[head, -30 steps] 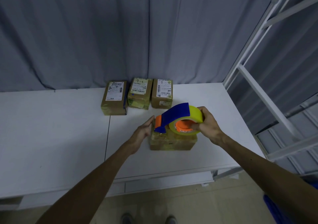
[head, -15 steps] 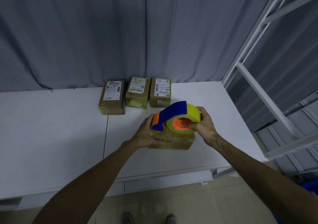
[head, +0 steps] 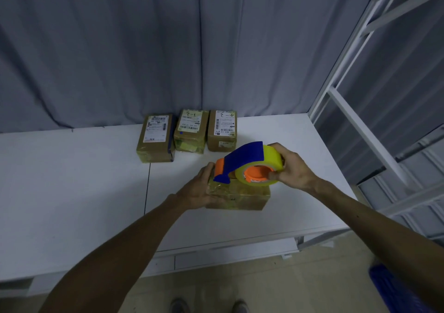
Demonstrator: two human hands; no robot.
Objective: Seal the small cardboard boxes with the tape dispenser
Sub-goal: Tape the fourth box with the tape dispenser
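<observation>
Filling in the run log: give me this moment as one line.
step: taping | near box: under tape dispenser | left hand: presses near box | right hand: grips tape dispenser

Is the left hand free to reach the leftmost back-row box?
Probably yes: nothing stands between the left hand and the leftmost box, though it now steadies the front box.

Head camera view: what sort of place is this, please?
Probably a parcel packing station. A plain white worktable carries a row of small brown cardboard boxes with printed shipping labels, the right hand grips a blue and orange tape dispenser with yellow tape, and a white metal rack stands beside the table.
</observation>
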